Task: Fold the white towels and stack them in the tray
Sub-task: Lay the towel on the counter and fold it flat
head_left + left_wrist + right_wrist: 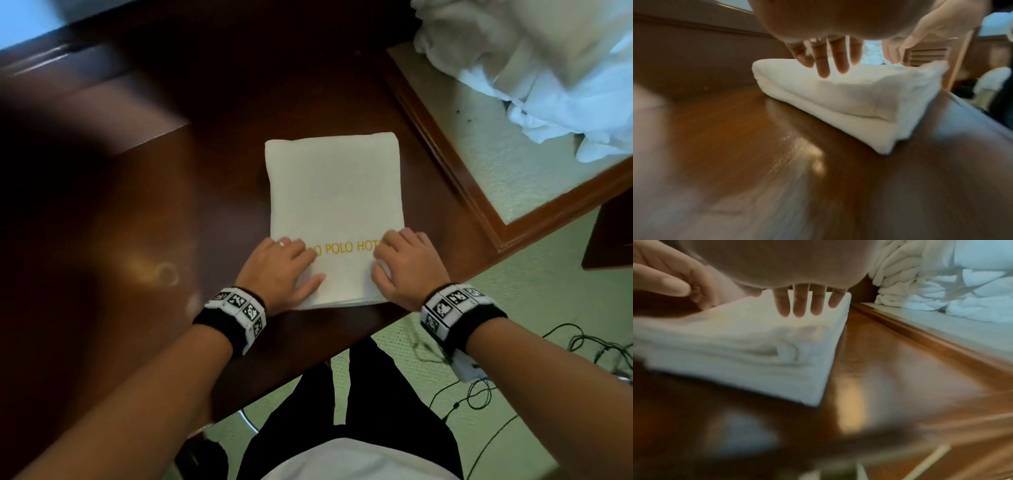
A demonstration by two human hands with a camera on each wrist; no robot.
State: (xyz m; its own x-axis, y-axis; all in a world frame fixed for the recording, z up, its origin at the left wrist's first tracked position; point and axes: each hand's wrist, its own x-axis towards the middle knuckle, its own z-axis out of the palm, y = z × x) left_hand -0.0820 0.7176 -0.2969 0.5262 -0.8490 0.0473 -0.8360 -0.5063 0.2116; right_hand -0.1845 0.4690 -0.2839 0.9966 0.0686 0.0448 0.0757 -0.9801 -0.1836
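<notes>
A white towel (332, 192) folded into a thick rectangle, with yellow lettering near its near end, lies on the dark wooden table (137, 240). My left hand (284, 263) rests on its near left corner and my right hand (404, 260) on its near right corner. In the left wrist view my left fingers (824, 65) reach straight down onto the towel (838, 97). The right wrist view shows my right fingers (799, 305) likewise on the towel (735, 340). A wooden-rimmed tray (454, 161) sits to the right with a crumpled pile of white towels (531, 68) in it.
The table's near edge (394, 322) runs diagonally just behind my wrists, with pale green floor below. Black cables (582, 346) lie on the floor at the right. A dark wooden block (85, 102) stands at the table's left.
</notes>
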